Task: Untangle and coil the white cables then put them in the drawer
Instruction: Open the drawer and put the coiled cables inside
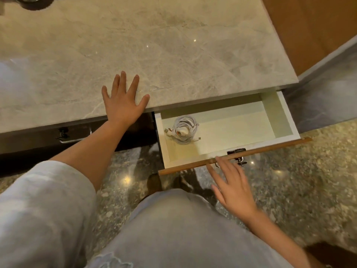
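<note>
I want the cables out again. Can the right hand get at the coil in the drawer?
Probably yes: the drawer is open, nothing covers the coil, and the right hand is open at the drawer's front edge.

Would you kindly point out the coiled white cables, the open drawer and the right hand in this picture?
coiled white cables [185, 129]: head view, on the wound loops.
open drawer [231, 130]: head view, on its bare pale floor.
right hand [234, 187]: head view, on the back of the hand.

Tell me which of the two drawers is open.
The right drawer, white inside, is pulled out with the coiled white cables in it. The left drawer, under the countertop, is closed.
</note>
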